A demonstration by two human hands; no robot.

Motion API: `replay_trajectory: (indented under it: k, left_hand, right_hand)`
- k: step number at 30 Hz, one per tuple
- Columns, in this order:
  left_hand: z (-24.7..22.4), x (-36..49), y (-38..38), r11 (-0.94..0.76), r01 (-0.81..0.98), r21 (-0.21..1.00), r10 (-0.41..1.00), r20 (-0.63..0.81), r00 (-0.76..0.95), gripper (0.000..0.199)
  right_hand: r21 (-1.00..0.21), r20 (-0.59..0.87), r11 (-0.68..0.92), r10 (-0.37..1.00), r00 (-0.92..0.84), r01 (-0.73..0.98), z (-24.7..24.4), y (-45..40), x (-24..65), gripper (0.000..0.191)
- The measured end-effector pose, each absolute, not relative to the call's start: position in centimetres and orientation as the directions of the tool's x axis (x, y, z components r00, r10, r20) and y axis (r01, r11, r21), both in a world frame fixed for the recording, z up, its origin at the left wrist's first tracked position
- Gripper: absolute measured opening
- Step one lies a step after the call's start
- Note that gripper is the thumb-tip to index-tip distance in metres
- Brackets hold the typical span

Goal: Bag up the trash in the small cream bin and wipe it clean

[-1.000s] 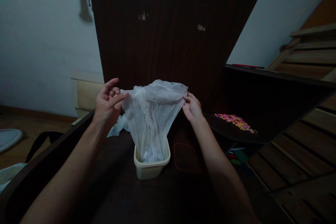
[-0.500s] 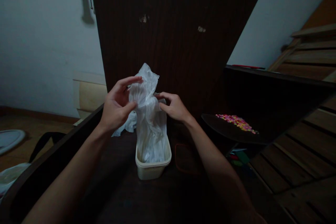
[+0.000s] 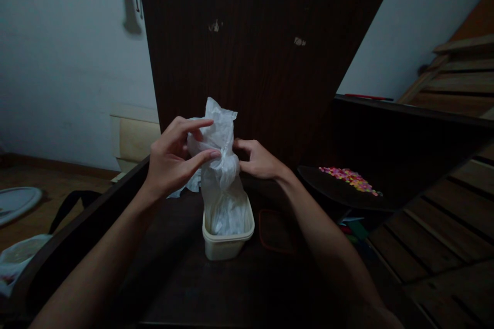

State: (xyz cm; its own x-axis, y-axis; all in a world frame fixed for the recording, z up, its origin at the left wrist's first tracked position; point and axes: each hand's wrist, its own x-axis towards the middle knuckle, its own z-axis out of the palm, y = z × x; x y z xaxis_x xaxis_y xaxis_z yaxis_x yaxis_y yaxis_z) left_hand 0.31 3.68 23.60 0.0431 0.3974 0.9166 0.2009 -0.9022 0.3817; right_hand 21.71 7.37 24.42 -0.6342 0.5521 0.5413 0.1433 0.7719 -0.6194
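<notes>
A thin, crumpled white plastic bag (image 3: pixel 227 172) rises out of a cream rectangular tub (image 3: pixel 226 251). Its lower part lies inside the tub, and its upper part is gathered and twisted, with a loose end pointing up. My left hand (image 3: pixel 168 157) has the bag between thumb and fingers from the left, its index finger stretched across the loose end. On the other side, my right hand (image 3: pixel 262 160) grips the twisted neck; its fingertips are hidden behind the plastic. What the bag holds cannot be made out.
Another piece of white plastic (image 3: pixel 194 183) lies behind the tub on the dark desk (image 3: pixel 173 277). Right of the tub is a thin reddish rectangular rim (image 3: pixel 276 251), perhaps a lid. Small pink and yellow pieces (image 3: pixel 349 179) cover part of a side shelf. A dark wooden panel (image 3: pixel 247 72) stands behind.
The bag's neck is more tightly bunched. My left thumb has moved right across the plastic, and my right hand has closed in around the neck.
</notes>
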Motion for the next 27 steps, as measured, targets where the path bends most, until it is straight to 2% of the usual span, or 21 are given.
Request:
replay_trajectory:
  k: [4,8,10,14,17,19,20,22,24,27]
  left_hand:
    - [23.5,0.7,3.9,-0.932,0.235,0.276,0.294,0.955,0.043,0.049]
    - [23.5,1.1,3.5,-0.919,0.311,0.243,0.272,0.961,0.052,0.046]
    - [23.6,0.6,3.0,-0.892,0.364,0.268,0.298,0.954,0.026,0.035]
    - [23.1,-1.6,1.8,-0.887,0.392,0.243,0.262,0.965,-0.005,0.009]
    - [22.1,-3.5,0.6,-0.846,0.428,0.318,0.359,0.933,0.017,0.005]
    - [21.1,-4.7,-0.3,-0.841,0.441,0.313,0.366,0.93,0.038,0.009]
    - [20.6,-5.2,-0.7,-0.795,0.465,0.389,0.453,0.891,0.03,0.007]
    - [19.5,-6.2,-1.6,-0.763,0.496,0.416,0.503,0.863,0.049,0.01]
    - [18.4,-7.1,-2.4,-0.776,0.527,0.345,0.496,0.851,0.174,0.01]
    - [16.9,-8.0,-3.3,-0.738,0.628,0.247,0.56,0.742,0.367,0.01]
  right_hand:
    - [-0.662,0.534,0.747,0.523,-0.664,0.056,24.7,6.0,20.8,0.049]
    - [-0.641,0.589,0.762,0.563,-0.58,0.09,24.7,5.1,20.2,0.044]
    - [-0.57,0.626,0.799,0.574,-0.528,0.192,25.0,4.6,20.6,0.041]
    - [-0.347,0.723,0.841,0.522,-0.453,0.415,26.0,3.1,22.7,0.034]
    - [-0.205,0.771,0.841,0.454,-0.447,0.501,26.2,1.7,24.5,0.024]
    - [-0.138,0.787,0.824,0.428,-0.444,0.55,25.8,0.8,25.7,0.022]
    - [-0.123,0.787,0.817,0.426,-0.446,0.563,25.5,0.3,26.1,0.021]
    - [-0.14,0.755,0.815,0.455,-0.472,0.563,24.8,-0.9,27.0,0.018]
    - [-0.185,0.682,0.834,0.49,-0.543,0.52,23.8,-2.4,27.5,0.016]
    - [-0.23,0.533,0.885,0.463,-0.708,0.406,22.3,-4.8,27.7,0.019]
